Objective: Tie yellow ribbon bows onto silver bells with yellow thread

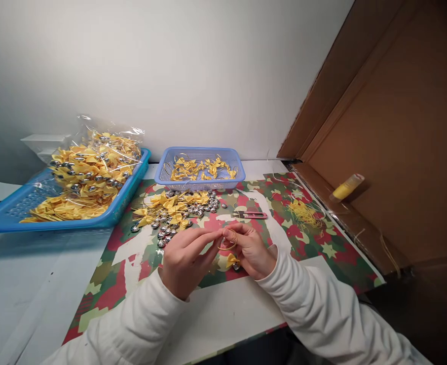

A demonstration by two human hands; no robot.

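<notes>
My left hand and my right hand meet fingertip to fingertip over the patterned mat. Between them is a thin yellow cord, bent in a loop and pinched by both hands. Below my right fingers hangs a yellow bow with a silver bell, partly hidden by that hand. Just beyond my hands lies a heap of yellow bows on cords, with loose silver bells around it. Thread snips with a pink handle rest behind my right hand.
A lilac-blue basket with yellow bows stands at the back. At left, a larger blue basket holds bows and a filled clear plastic bag. Yellow cord scraps lie right, near a cardboard wall and a yellow thread spool.
</notes>
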